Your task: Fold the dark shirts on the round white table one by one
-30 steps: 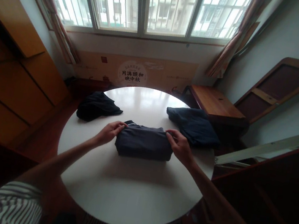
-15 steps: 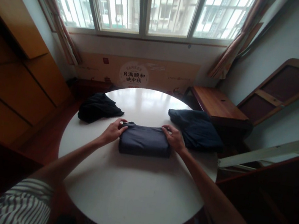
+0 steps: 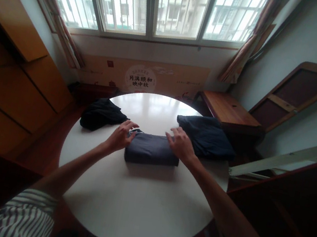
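A dark grey-blue garment (image 3: 153,150), folded into a thick rectangular bundle, lies on the white round table (image 3: 137,204). At its left far corner is my left hand (image 3: 122,134), open, with fingers apart and the thumb by the fabric. My right hand (image 3: 180,142) is over the right far corner, open, its fingers spread and stretched forward. Neither hand grips the cloth. What kind of garment it is cannot be made out. A bit of darker fabric shows along its far edge.
Black crumpled cloth (image 3: 102,114) lies at the table's left edge. A dark navy folded garment (image 3: 208,137) lies at the right, close to my right hand. Beyond the table stand a low wooden table (image 3: 230,108) and a printed banner (image 3: 166,77) below the window.
Both hands have let go of the bundle's far corners. Their fingers have opened and lifted off the cloth. The bundle remains in place; the view has shifted slightly.
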Available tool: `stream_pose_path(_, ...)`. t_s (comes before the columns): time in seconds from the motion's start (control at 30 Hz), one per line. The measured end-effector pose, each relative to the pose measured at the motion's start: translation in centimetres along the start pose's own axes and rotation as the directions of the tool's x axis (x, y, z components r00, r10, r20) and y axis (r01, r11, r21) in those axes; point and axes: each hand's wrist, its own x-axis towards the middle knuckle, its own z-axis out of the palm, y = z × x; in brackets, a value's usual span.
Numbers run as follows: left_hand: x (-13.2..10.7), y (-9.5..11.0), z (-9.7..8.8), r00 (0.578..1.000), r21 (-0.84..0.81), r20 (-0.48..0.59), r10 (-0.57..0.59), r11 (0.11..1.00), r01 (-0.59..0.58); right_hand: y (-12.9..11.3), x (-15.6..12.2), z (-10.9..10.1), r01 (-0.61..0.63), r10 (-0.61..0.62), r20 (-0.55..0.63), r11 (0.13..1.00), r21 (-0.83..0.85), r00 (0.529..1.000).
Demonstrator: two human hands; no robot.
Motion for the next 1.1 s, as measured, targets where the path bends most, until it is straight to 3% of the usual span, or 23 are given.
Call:
stream_pose_path(0.07,0.6,0.9,0.3,0.975,-0.017,0.161,0.155,0.988,-0.154,-2.6,-0.2,0.0,0.183,-0.180,0.086,0.983,-0.021,0.980)
stream_pose_path(0.13,0.8,1.1,1.2,0.917,-0.024,0.331,0.223,0.973,-0.228,-4.5,-0.6,0.6,0.291,-0.287,0.234,0.957,0.020,0.929)
stream_pose_path(0.2,0.6,0.4,2.0,0.867,-0.021,0.455,0.205,0.975,-0.220,-5.0,-1.1,1.5,0.287,-0.272,0.396,0.958,0.021,0.877)
stream_pose_path(0.27,0.2,-0.5,2.5,0.845,-0.005,0.509,0.161,0.983,-0.184,-4.1,-1.8,1.9,0.236,-0.194,0.485,0.971,-0.027,0.853)
stream_pose_path(0.43,-1.0,-1.0,1.8,0.871,0.035,0.477,0.117,0.988,-0.152,0.4,-3.8,1.0,0.157,-0.088,0.446,0.980,-0.120,0.891)
stream_pose_path(0.57,-2.3,0.1,0.3,0.881,-0.007,0.409,0.236,0.967,-0.255,2.0,-5.2,0.0,0.186,-0.120,0.399,0.974,-0.132,0.909)
stream_pose_path(0.7,-4.9,-0.2,-0.7,0.836,-0.027,0.402,0.374,0.917,-0.397,1.1,-6.4,-0.3,0.338,-0.284,0.320,0.932,-0.129,0.904)
stream_pose_path(0.83,-6.6,-1.3,-0.2,0.848,0.007,0.359,0.391,0.907,-0.421,-1.3,-6.4,-0.2,0.492,-0.440,0.356,0.868,-0.067,0.824)
stream_pose_path(1.0,-5.3,-1.1,0.7,0.872,-0.009,0.317,0.374,0.920,-0.391,-3.2,-4.9,0.2,0.504,-0.427,0.412,0.859,-0.095,0.805)
stream_pose_path(1.1,-3.2,-0.2,-0.7,0.907,-0.098,0.307,0.288,0.958,-0.271,-3.7,-4.0,-0.8,0.408,-0.350,0.411,0.911,-0.058,0.841)
